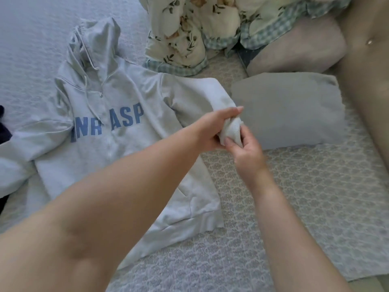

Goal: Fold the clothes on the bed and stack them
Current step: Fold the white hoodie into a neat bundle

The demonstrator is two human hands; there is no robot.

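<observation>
Nearest the camera, two bare forearms are seen reaching forward over the bed (294,207), whose patterned grey-white cover is laid across the lower right. The ribbed cuff (232,131) of the hoodie's sleeve is held between both hands, lifted slightly off the cover. The left hand (212,128) is wrapped about the cuff from the left side, with its fingers pressed together and stretched along the top of the fabric while the rest of the hand is curled beneath. The right hand (245,149) is placed just below, and the cuff's lower edge is pinched between its thumb and curled fingers. The pale grey hoodie (117,148) is spread face up on the bed to the left of the hands, with blue letters printed across the chest, the zip closed and the hood pointed away from the camera; its other sleeve is folded out toward the left edge. A grey pillow (290,110) is lain just beyond the hands, to the right. A dark garment (3,131) is partly shown at the far left edge. Farther back, a crumpled floral quilt (189,36) with a checked border is heaped beside a beige cushion (299,45).
</observation>
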